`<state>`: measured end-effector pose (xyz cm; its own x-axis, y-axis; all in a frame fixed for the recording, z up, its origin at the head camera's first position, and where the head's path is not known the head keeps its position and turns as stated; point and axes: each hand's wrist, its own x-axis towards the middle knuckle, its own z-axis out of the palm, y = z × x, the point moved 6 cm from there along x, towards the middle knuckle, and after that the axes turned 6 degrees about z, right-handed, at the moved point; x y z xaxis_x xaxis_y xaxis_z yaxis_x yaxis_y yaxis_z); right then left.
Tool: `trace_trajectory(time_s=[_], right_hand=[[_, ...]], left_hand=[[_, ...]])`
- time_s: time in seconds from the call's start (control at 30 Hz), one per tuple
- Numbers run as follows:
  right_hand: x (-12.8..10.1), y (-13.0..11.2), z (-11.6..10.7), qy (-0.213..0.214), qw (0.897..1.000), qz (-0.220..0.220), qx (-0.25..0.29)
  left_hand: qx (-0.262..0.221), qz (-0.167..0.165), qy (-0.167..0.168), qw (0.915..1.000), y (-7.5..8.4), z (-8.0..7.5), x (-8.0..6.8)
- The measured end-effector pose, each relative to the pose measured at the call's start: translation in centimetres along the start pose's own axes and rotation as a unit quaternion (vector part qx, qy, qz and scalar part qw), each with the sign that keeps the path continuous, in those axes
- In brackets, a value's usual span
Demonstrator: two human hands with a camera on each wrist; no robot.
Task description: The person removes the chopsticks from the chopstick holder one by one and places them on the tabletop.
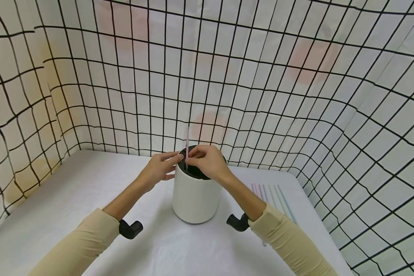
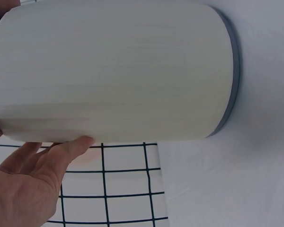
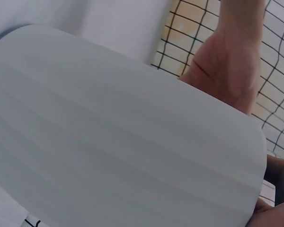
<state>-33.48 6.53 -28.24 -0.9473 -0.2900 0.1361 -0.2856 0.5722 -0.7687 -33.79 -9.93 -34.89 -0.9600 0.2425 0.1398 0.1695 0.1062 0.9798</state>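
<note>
A white cylindrical bin [image 1: 196, 199] with a dark inside stands upright on the table. My left hand [image 1: 157, 170] holds its upper left side, thumb at the rim and the other fingers along the outer wall. In the left wrist view, fingers [image 2: 71, 149] of that hand touch the bin's wall. With thumb and fingertips, my right hand [image 1: 210, 161] pinches a thin pink straw [image 1: 187, 140] that stands nearly upright at the bin's mouth. The straw's lower end goes down inside the dark opening. In the right wrist view, the bin [image 3: 123, 123] hides most of the right fingers.
Several pastel straws [image 1: 272, 195] lie side by side on the white tabletop [image 1: 151, 245] to the right, partly covered by the right forearm. Black wire grid [image 1: 158, 76] with white sheeting behind it encloses the table at the back and both sides.
</note>
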Motion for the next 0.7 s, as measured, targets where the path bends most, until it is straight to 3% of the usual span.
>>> trace_trajectory(time_s=[0.4,0.7], right_hand=[[-0.5,0.1,-2.1,-0.024,0.991,0.031,0.125],[-0.5,0.8,-4.1,0.006,0.980,0.064,0.186]], left_hand=[[0.000,-0.006,0.002,1.0000,0.1,0.0,0.0],[-0.006,-0.007,0.002,1.0000,0.0,0.1,0.0]])
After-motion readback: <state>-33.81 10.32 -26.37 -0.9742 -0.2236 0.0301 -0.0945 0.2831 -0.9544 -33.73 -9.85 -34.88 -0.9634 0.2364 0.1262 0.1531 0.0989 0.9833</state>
